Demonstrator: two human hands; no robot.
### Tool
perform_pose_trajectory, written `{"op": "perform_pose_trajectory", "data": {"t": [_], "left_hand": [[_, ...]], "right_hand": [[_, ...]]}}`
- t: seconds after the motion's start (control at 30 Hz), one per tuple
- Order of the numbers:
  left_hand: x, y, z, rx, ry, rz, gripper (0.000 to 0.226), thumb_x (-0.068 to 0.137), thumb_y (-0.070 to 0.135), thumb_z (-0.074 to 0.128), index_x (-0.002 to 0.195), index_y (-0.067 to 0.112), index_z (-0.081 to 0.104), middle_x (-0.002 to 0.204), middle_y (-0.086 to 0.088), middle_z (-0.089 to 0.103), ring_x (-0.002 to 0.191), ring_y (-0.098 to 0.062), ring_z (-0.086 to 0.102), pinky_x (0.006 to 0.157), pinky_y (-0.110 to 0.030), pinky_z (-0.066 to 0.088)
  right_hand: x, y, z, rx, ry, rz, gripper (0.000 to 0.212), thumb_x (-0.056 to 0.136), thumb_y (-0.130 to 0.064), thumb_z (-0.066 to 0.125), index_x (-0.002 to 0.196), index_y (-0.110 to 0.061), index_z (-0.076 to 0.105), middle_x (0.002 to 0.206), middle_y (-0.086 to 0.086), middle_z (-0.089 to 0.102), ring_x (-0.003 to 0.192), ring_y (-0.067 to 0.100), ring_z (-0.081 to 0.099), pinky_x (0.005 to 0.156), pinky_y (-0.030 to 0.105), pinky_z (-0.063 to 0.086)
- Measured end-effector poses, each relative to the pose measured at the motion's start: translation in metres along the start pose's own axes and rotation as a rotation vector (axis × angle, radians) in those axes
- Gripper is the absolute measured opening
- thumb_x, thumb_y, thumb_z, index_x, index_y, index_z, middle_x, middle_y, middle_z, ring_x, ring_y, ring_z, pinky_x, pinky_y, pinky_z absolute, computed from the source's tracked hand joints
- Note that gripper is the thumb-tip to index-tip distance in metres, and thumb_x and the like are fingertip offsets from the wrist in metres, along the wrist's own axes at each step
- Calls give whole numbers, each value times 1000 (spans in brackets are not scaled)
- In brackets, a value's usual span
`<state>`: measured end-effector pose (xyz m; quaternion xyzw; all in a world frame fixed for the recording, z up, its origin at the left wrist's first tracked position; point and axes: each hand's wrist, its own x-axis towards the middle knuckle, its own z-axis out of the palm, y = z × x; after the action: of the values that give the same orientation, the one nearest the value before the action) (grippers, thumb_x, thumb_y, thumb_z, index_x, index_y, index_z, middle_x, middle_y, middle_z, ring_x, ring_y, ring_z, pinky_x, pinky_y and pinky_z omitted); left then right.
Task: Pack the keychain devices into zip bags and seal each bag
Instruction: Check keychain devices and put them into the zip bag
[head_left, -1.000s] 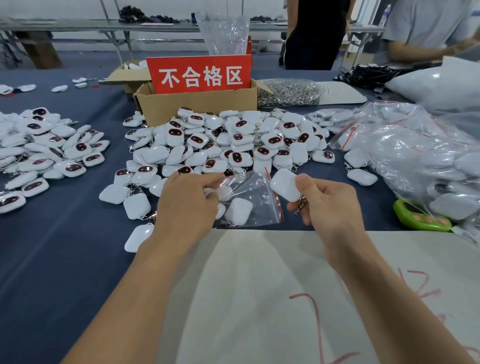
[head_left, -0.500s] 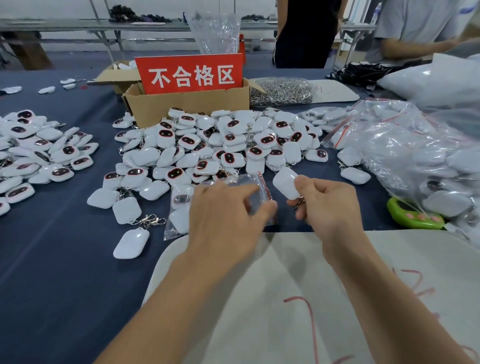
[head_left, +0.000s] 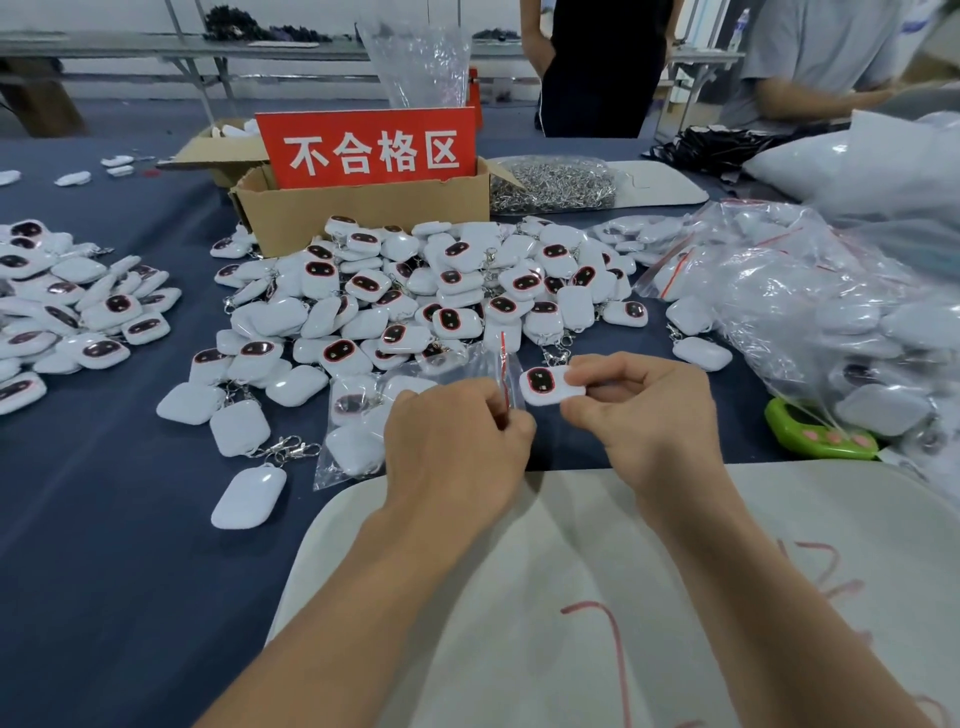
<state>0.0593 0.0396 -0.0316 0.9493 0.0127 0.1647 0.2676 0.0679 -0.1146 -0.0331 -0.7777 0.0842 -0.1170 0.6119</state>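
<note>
Sprawling over blue cloth (head_left: 104, 545) lie devices (head_left: 415, 291) (left grip (head_left: 452, 447) pinches bag (head_left: 358, 415), right grip (head_left: 644, 421) pinches device (head_left: 543, 384)).

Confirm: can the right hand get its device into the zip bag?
Probably yes: the right hand holds the keychain device beside the red-striped mouth of the zip bag, pinched by the left hand; nothing lies between.

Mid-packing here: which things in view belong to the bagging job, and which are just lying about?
In the job: left hand pinching the zip bag; right hand holding a keychain device; loose device pile; heap of filled bags.
Lying about: cardboard box with red sign; bag of metal clasps; green gadget.
</note>
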Motion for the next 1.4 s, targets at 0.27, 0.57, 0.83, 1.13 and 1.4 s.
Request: {"op": "perform_pose_trajectory", "data": {"t": [0.27, 0.57, 0.83, 1.13, 1.4], "left_hand": [[-2, -3, -2, -224, 68, 133, 19, 81, 27, 59, 64, 19, 55, 51, 7, 46, 59, -14, 46, 61, -28, 30], [0, -5, -7, -544, 209, 167, 25, 90, 12, 57, 68, 22, 51, 58, 10, 52, 58, -9, 48, 54, -17, 33], [13, -9, -33, -902, 500, -102, 33, 91, 8, 50, 63, 25, 43, 54, 16, 40, 54, -4, 34, 50, -16, 29], [-9, 0, 7, -135, -105, 278, 15, 95, 27, 63, 80, 23, 63, 74, 9, 64, 79, -15, 56, 74, -35, 41], [17, -37, -24, -311, 292, -97, 21, 94, 24, 60, 77, 30, 72, 69, 18, 67, 70, -10, 60, 67, -26, 43]], "right_hand": [[-1, 1, 22, 6, -53, -179, 41, 72, 12, 75, 66, -29, 76, 87, -27, 76, 72, -1, 74, 68, 12, 55], [13, -2, 20, 132, -91, -175, 48, 88, 14, 51, 96, -25, 76, 88, -9, 81, 81, 7, 75, 75, 20, 58], [48, 14, 28, -655, -190, -301, 74, 96, -20, 61, 162, -26, 29, 166, 0, 31, 153, 18, 21, 122, 37, 26], [52, 21, 32, -668, -86, -350, 37, 93, -23, 62, 130, -17, 60, 136, 0, 55, 129, 24, 49, 98, 41, 44], [44, 11, 28, -588, -40, -220, 17, 90, -14, 64, 88, -24, 50, 91, -6, 58, 78, 17, 54, 62, 30, 39]]}}
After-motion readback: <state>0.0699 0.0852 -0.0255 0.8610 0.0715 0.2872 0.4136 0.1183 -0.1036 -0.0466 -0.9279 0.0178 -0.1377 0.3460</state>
